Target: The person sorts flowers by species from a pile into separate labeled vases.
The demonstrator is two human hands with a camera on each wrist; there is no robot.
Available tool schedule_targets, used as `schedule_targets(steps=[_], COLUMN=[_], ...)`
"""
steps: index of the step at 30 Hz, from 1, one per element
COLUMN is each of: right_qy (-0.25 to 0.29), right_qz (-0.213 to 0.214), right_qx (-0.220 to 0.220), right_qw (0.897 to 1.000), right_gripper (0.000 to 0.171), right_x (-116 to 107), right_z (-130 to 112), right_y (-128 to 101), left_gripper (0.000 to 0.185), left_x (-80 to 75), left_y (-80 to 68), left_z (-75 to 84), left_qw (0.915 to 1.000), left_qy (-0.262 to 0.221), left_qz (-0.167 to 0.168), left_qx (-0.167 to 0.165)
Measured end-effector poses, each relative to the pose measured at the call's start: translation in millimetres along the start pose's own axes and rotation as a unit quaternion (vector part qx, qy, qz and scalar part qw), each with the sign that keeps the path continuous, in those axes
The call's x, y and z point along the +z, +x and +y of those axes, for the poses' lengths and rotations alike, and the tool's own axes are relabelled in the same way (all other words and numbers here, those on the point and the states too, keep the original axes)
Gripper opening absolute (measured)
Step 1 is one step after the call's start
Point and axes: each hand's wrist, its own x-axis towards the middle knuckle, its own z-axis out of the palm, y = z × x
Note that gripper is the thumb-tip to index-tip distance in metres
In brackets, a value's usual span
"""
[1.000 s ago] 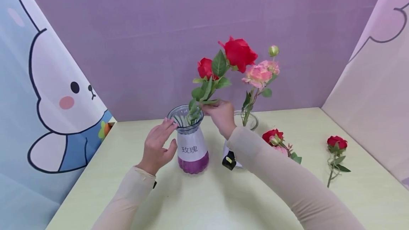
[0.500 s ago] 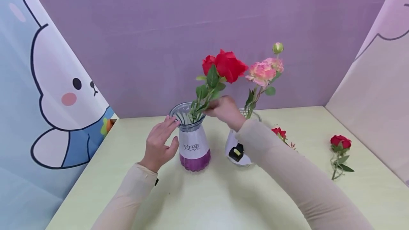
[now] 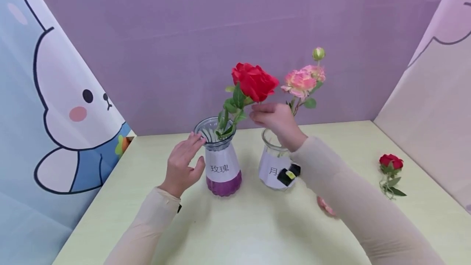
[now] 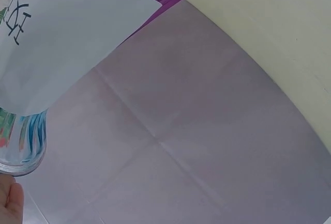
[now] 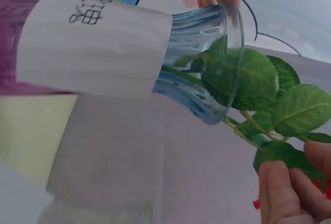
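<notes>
Purple backdrop (image 3: 184, 52) behind, pale tabletop (image 3: 220, 236) below, and look: the purple-based vase (image 3: 223, 186) has the red rose (image 3: 254, 83) standing in its mouth, leaning right. Left hand (image 3: 182, 167), straight-fingered, touches that rim; right hand (image 3: 276, 122), gripping nothing, is loose beside the leaves (image 3: 231, 107). Second vase (image 3: 270, 144)? Holding a pink flower (image 3: 299, 83). Another red rose (image 3: 391, 162) lies far right.

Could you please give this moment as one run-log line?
left hand: at rim of purple-bottomed vase | right hand: beside red rose | red rose: in that vase | pink flower: in other vase
</notes>
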Motion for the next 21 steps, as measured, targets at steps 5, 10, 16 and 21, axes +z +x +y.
schedule_targets(steps=[5,10,16,21], right_qy=[-0.139,-0.221,-0.226,-0.152], right_qz=[-0.063,-0.066,-0.031,-0.026], right_qx=[-0.013,-0.015,0.007,0.047], right_qw=[0.988,0.973,0.974,0.987], right_gripper=[0.035,0.043,0.047,0.032], right_x=[-29,-65,-130,-192], right_z=[8,17,54,97], right_y=[-27,-52,-76,-95], left_gripper=[0.038,0.041,0.041,0.040], left_x=[2.3,1.1,-1.1,-0.1], left_y=[0.0,-0.8,-3.9,-5.6], left_z=[-2.1,-3.1,-1.9,-1.8], left_qw=[0.9999,0.9999,0.9996,0.9997], left_qy=[-0.008,-0.003,-0.006,-0.011], left_qz=[-0.007,-0.013,-0.016,0.000], left_qx=[0.003,-0.005,-0.021,-0.020])
